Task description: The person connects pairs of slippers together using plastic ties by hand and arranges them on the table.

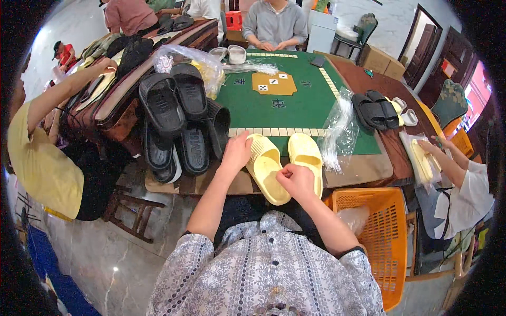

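Observation:
A pale yellow slipper (271,174) lies at the near edge of the green table, its heel overhanging toward me. My left hand (236,153) grips its left side beside the ribbed strap. Over the slipper's inner right edge is my right hand (297,182), its fingers pinched together; whatever is between them is too small to make out. The second yellow slipper (305,152) lies just right of the first, partly covered by my right hand. Farther right, a clear bag (340,131) of thin white plastic strands rests on the table.
Black slippers (182,116) are piled at my left beside a clear plastic bag (208,66). An orange basket (377,237) stands by my right side. Black slippers (375,109) lie on the brown table at right. Co-workers sit left, right (453,184) and opposite (275,26).

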Demonstrator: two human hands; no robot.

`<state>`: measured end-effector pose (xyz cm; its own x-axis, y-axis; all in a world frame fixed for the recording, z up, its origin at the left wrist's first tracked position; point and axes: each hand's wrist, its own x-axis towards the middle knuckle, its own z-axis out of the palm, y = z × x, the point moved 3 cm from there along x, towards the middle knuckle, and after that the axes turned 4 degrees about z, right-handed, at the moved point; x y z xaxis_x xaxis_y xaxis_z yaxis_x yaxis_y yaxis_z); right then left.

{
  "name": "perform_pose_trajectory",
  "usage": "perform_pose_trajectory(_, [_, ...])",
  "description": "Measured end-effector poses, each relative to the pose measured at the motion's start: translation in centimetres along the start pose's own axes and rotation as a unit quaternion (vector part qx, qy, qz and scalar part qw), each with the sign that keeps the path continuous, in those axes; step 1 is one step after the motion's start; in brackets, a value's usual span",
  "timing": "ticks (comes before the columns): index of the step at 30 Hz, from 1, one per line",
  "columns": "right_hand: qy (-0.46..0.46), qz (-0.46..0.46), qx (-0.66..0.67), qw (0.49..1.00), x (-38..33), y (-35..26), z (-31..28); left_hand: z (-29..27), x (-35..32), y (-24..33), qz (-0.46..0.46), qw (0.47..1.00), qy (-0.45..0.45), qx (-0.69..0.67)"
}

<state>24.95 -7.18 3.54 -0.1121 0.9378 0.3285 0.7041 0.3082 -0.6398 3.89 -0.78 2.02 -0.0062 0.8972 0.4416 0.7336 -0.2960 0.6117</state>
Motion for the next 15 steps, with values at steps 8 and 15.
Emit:
perform_pose_trajectory(8, [0.085,-0.057,-0.106,0.989,2.4,0.3,4.3,4.7,3.0,-3.5,-0.092,0.976,-0.190,0.049])
perform_pose_trajectory(15, [0.082,-0.040,-0.112,0.989,2.6,-0.6,5.5,6.3,4.1,-4.4,-0.139,0.963,-0.182,-0.140])
